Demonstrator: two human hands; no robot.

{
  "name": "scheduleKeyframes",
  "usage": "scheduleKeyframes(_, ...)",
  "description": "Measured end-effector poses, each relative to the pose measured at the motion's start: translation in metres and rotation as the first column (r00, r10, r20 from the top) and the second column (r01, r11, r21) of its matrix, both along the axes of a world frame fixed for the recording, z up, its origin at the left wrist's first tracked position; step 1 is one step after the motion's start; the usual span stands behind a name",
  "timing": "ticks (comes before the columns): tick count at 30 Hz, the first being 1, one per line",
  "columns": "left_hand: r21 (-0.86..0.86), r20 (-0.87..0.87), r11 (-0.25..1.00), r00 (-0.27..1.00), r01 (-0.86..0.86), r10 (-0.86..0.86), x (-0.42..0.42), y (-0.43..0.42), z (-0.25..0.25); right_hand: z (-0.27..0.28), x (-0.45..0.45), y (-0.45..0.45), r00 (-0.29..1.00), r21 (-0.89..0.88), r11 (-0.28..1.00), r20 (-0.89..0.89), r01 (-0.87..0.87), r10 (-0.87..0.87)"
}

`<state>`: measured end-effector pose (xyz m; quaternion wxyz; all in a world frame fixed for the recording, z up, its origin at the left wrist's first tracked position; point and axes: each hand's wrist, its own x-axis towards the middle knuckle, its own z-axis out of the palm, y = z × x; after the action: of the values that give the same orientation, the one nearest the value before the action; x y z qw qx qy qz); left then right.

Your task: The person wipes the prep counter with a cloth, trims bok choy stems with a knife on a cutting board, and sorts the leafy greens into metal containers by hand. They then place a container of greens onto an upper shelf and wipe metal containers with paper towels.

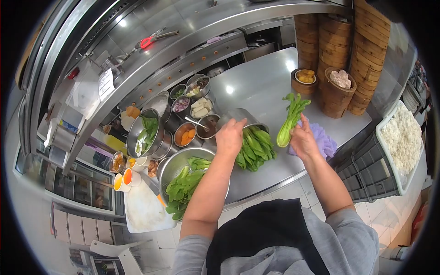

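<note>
My left hand (230, 137) is closed on the rim of a metal pot (240, 118), which lies tipped on its side on the steel counter. Leafy greens (255, 150) spill from its mouth toward me. Over the counter's right part, my right hand (306, 141) grips a single head of bok choy (289, 123), leaves pointing away and pale stem end toward me. Just behind that hand lies a crumpled purple cloth (321, 139). Left of my left forearm, a large metal colander (170, 161) holds more greens (183, 189), partly hidden by the arm.
Bowls of carrot slices (185, 136), white pieces (200, 109) and dark sauce (208, 126) stand left, near a cutting board (145, 206). Bamboo steamers (366, 55) tower at the back right. A grey crate (366, 169) of white shreds stands right. A steel shelf (201, 28) overhangs the back.
</note>
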<state>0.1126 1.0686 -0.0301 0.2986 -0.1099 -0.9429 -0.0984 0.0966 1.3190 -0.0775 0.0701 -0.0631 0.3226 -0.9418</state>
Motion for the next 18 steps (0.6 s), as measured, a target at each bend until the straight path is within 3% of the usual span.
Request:
scheduleKeyframes(8, -0.047, 0.08, 0.997, 0.995, -0.058, 0.061, 0.021, 0.018, 0.027, -0.005, 0.027, -0.006, 0.993, 0.066, 0.994, 0.084, -0.083, 0.078)
scheduleKeyframes(10, -0.089, -0.128, 0.996, 0.992, -0.013, 0.001, 0.037, 0.029, 0.036, 0.007, 0.029, -0.009, 0.987, 0.08, 0.989, 0.118, -0.122, 0.112)
scheduleKeyframes(12, -0.026, -0.043, 0.998, 0.997, 0.059, -0.06, 0.049, 0.038, 0.032, 0.021, 0.029, -0.016, 0.99, 0.062, 0.993, 0.109, -0.097, 0.09)
scheduleKeyframes(13, 0.315, 0.195, 0.94, 0.96, 0.131, -0.199, 0.056, 0.047, 0.03, 0.026, 0.028, -0.019, 0.99, 0.007, 0.995, 0.091, -0.104, 0.103)
scheduleKeyframes(14, 0.626, 0.355, 0.775, 0.849, 0.094, -0.39, 0.062, 0.053, 0.026, 0.031, 0.028, -0.022, 0.99, -0.047, 0.992, 0.072, -0.115, 0.119)
scheduleKeyframes(15, 0.628, 0.356, 0.774, 0.853, 0.083, -0.381, 0.061, 0.055, 0.012, 0.033, 0.027, -0.026, 0.984, -0.086, 0.986, 0.094, -0.14, 0.148)
scheduleKeyframes(17, 0.818, 0.321, 0.572, 0.78, 0.058, -0.538, 0.052, 0.05, -0.022, 0.03, 0.025, -0.034, 0.984, -0.037, 0.984, 0.038, -0.172, 0.173)
scheduleKeyframes(18, 0.82, 0.319, 0.57, 0.787, 0.051, -0.528, 0.054, 0.049, -0.016, 0.03, 0.024, -0.037, 0.983, 0.009, 0.983, -0.017, -0.184, 0.184)
